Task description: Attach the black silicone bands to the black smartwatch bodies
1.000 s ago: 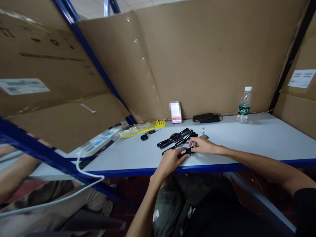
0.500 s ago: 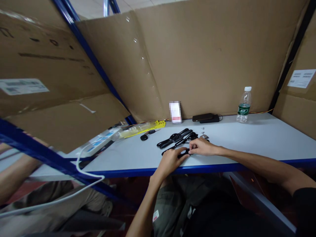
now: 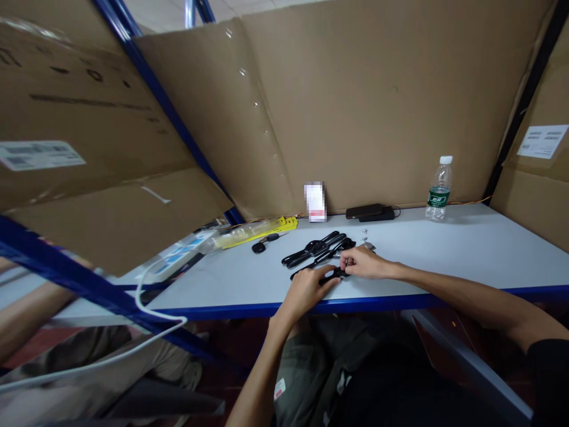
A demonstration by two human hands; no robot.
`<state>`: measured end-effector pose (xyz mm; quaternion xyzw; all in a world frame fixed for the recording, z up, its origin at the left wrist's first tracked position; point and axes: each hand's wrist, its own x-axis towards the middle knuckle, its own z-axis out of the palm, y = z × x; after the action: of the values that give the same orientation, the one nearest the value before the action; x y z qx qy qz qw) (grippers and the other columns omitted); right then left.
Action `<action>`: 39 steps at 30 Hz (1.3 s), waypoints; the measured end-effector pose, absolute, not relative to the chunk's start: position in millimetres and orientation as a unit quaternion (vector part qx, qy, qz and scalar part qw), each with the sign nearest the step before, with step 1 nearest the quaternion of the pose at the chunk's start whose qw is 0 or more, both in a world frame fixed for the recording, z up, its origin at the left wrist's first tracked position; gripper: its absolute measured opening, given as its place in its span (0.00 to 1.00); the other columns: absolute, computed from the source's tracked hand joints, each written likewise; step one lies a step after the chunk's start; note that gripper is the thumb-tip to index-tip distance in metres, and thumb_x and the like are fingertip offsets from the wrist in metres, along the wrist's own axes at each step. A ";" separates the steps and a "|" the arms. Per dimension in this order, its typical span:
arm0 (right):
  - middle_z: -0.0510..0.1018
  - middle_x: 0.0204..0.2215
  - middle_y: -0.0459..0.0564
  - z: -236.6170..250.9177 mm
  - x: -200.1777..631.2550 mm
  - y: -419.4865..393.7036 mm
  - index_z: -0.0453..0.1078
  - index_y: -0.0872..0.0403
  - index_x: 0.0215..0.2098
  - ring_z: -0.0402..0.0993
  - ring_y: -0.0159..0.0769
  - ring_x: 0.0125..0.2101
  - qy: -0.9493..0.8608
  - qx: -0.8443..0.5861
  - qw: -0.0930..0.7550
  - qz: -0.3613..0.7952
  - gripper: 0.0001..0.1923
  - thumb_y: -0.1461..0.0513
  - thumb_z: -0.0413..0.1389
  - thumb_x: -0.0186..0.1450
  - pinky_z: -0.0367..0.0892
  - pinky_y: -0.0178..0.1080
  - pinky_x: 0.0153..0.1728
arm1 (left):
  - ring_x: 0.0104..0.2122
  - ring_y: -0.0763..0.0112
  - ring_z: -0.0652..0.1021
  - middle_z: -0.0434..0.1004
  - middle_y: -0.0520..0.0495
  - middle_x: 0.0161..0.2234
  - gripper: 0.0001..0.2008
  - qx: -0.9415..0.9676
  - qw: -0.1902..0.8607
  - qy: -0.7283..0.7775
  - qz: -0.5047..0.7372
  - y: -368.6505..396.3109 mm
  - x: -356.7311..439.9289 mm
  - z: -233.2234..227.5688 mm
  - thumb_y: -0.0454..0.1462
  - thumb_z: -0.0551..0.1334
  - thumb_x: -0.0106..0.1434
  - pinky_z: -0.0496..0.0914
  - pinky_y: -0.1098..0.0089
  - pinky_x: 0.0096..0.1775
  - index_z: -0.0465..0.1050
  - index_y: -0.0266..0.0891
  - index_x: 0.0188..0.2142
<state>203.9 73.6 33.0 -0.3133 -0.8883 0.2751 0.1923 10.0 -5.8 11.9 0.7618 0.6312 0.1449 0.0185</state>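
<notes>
Near the table's front edge my left hand (image 3: 310, 287) is closed round a long black plastic piece (image 3: 329, 277), pinning it against the tabletop. My right hand (image 3: 362, 263) meets it at the piece's right end, thumb and fingertips pinched together; whatever they grip is too small or hidden to make out. Just behind my hands lie several glossy black handle-like pieces (image 3: 312, 253), grouped side by side. A few tiny silvery parts (image 3: 365, 235) and a greyish metal piece (image 3: 369, 245) sit beyond my right hand, the latter partly covered by it.
A car key (image 3: 258, 247) and yellow-edged clear packaging (image 3: 253, 232) lie to the left, near a white power strip (image 3: 184, 256). At the back stand a blurred white card (image 3: 315, 203), dark flat devices (image 3: 370, 212) and a water bottle (image 3: 438, 191). Another person's arm (image 3: 40, 308) shows at far left.
My right fingertips have lifted slightly from the black piece's end, and more of it shows. My left hand stays in place.
</notes>
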 end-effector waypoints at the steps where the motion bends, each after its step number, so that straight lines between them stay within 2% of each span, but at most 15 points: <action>1: 0.73 0.23 0.43 33.2 204.8 73.9 0.75 0.54 0.34 0.68 0.31 0.27 -0.894 -0.306 0.184 0.270 0.07 0.69 0.58 0.59 0.57 0.34 0.32 | 0.35 0.61 0.82 0.84 0.45 0.34 0.18 0.762 0.017 0.631 0.146 -5.9 10.0 12.0 0.47 0.61 0.69 0.66 0.71 0.37 0.78 0.46 0.53; 4: 0.73 0.25 0.44 36.3 208.6 73.9 0.75 0.55 0.39 0.67 0.32 0.28 -0.914 -0.278 0.165 0.247 0.06 0.63 0.60 0.63 0.56 0.35 0.31 | 0.35 0.60 0.82 0.84 0.45 0.34 0.17 0.766 0.017 0.625 0.148 -6.2 10.3 12.8 0.47 0.60 0.69 0.66 0.70 0.36 0.78 0.46 0.53; 6: 0.73 0.28 0.45 39.8 212.1 74.5 0.75 0.55 0.42 0.68 0.34 0.30 -0.934 -0.243 0.138 0.223 0.10 0.59 0.63 0.63 0.57 0.35 0.32 | 0.35 0.59 0.82 0.84 0.45 0.34 0.17 0.768 0.019 0.623 0.145 -6.6 10.8 13.9 0.46 0.60 0.70 0.66 0.70 0.36 0.78 0.45 0.53; 9: 0.74 0.33 0.48 42.6 217.3 77.1 0.75 0.55 0.44 0.69 0.36 0.34 -0.956 -0.200 0.112 0.182 0.13 0.60 0.65 0.62 0.58 0.36 0.34 | 0.35 0.59 0.82 0.84 0.45 0.34 0.17 0.765 0.023 0.627 0.143 -7.2 11.8 15.5 0.46 0.60 0.69 0.66 0.70 0.37 0.78 0.45 0.53; 14: 0.75 0.42 0.52 36.2 219.5 76.5 0.75 0.54 0.45 0.69 0.34 0.32 -0.972 -0.167 0.139 0.090 0.07 0.63 0.58 0.69 0.57 0.37 0.32 | 0.38 0.59 0.83 0.85 0.44 0.37 0.19 0.759 0.025 0.635 0.140 -6.6 11.7 14.6 0.47 0.61 0.68 0.68 0.69 0.38 0.78 0.44 0.54; 18: 0.75 0.45 0.55 34.5 217.5 70.6 0.74 0.55 0.48 0.67 0.33 0.29 -0.981 -0.160 0.111 -0.023 0.11 0.63 0.51 0.72 0.52 0.37 0.28 | 0.39 0.58 0.83 0.85 0.44 0.38 0.19 0.757 0.017 0.640 0.134 -5.3 11.0 12.8 0.46 0.59 0.70 0.68 0.69 0.38 0.77 0.44 0.55; 22: 0.74 0.47 0.57 40.3 217.2 67.3 0.72 0.55 0.49 0.69 0.33 0.32 -0.980 -0.151 0.101 -0.076 0.14 0.69 0.48 0.71 0.52 0.37 0.27 | 0.39 0.58 0.83 0.85 0.44 0.38 0.17 0.756 0.017 0.640 0.138 -5.2 11.3 12.2 0.45 0.59 0.70 0.67 0.70 0.38 0.78 0.45 0.54; 24: 0.74 0.46 0.57 42.5 216.9 68.4 0.72 0.57 0.48 0.70 0.35 0.34 -0.978 -0.156 0.120 -0.067 0.14 0.70 0.47 0.71 0.55 0.37 0.29 | 0.38 0.58 0.83 0.85 0.44 0.37 0.17 0.755 0.016 0.640 0.140 -5.2 11.5 12.0 0.46 0.59 0.70 0.67 0.70 0.37 0.78 0.45 0.54; 27: 0.75 0.42 0.55 41.5 215.8 77.4 0.71 0.58 0.43 0.70 0.36 0.35 -0.956 -0.200 0.214 0.005 0.11 0.66 0.47 0.74 0.61 0.38 0.34 | 0.38 0.58 0.82 0.85 0.44 0.37 0.18 0.751 0.017 0.645 0.143 -5.2 11.9 12.0 0.46 0.59 0.70 0.66 0.70 0.37 0.77 0.44 0.55; 30: 0.76 0.35 0.51 36.4 216.5 95.6 0.70 0.57 0.37 0.71 0.36 0.36 -0.901 -0.289 0.310 0.096 0.06 0.65 0.53 0.71 0.64 0.39 0.39 | 0.37 0.58 0.82 0.84 0.45 0.36 0.18 0.749 0.022 0.646 0.145 -5.5 12.6 12.8 0.46 0.59 0.70 0.66 0.69 0.37 0.77 0.45 0.55; 32: 0.76 0.32 0.49 32.4 219.1 109.6 0.70 0.57 0.37 0.73 0.35 0.34 -0.859 -0.355 0.328 0.167 0.01 0.67 0.58 0.67 0.66 0.38 0.37 | 0.36 0.59 0.82 0.84 0.45 0.35 0.18 0.750 0.020 0.646 0.144 -5.9 12.9 13.4 0.46 0.59 0.70 0.66 0.69 0.37 0.77 0.45 0.55; 36: 0.79 0.41 0.53 28.4 227.7 131.5 0.69 0.57 0.49 0.76 0.33 0.31 -0.787 -0.409 0.346 0.307 0.15 0.69 0.58 0.64 0.70 0.36 0.32 | 0.36 0.59 0.81 0.83 0.46 0.35 0.18 0.752 0.017 0.643 0.143 -6.1 12.6 13.7 0.46 0.59 0.70 0.64 0.70 0.36 0.76 0.44 0.54; 39: 0.80 0.42 0.55 30.6 233.2 139.2 0.72 0.57 0.48 0.79 0.35 0.36 -0.792 -0.393 0.389 0.258 0.15 0.70 0.58 0.62 0.71 0.38 0.39 | 0.34 0.60 0.81 0.83 0.46 0.34 0.16 0.756 0.022 0.638 0.146 -5.4 11.9 13.0 0.46 0.59 0.70 0.63 0.70 0.35 0.75 0.43 0.53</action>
<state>233.2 139.2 30.6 -0.3929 -0.7922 0.2579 0.3893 11.9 -5.4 13.0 0.7560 0.6378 0.1456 0.0221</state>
